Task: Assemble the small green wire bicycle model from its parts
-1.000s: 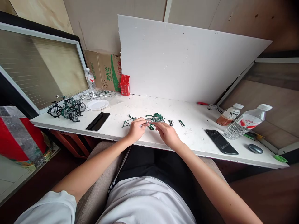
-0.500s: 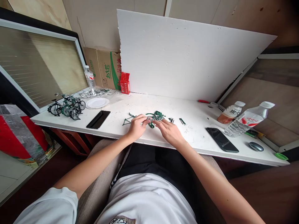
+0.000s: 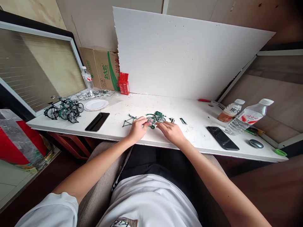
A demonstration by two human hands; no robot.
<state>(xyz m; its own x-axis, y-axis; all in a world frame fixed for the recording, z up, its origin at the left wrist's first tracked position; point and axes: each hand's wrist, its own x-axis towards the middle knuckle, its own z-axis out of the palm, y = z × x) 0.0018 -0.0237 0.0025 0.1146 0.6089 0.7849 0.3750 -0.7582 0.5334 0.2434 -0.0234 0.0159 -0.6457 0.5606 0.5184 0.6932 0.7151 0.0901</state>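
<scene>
My left hand and my right hand meet above the table's front part, fingers pinched close together. Whatever small piece sits between the fingertips is too small to make out. Just behind and between them lie green model bicycle parts, among them a spoked wheel and a dark green piece. A green bicycle frame rests left of my left hand, partly covered by it. Beyond my right hand are small dark and silver pieces and a flat green part.
Assembled model bicycles stand at the left, near white plates and a black phone. On the right are another phone, a drink bottle, a water bottle and a mouse. A white board leans behind.
The camera view has shifted slightly, so the table items appear a little further left. Both hands keep their pinch over the same spot, with the right fingers slightly moved.
</scene>
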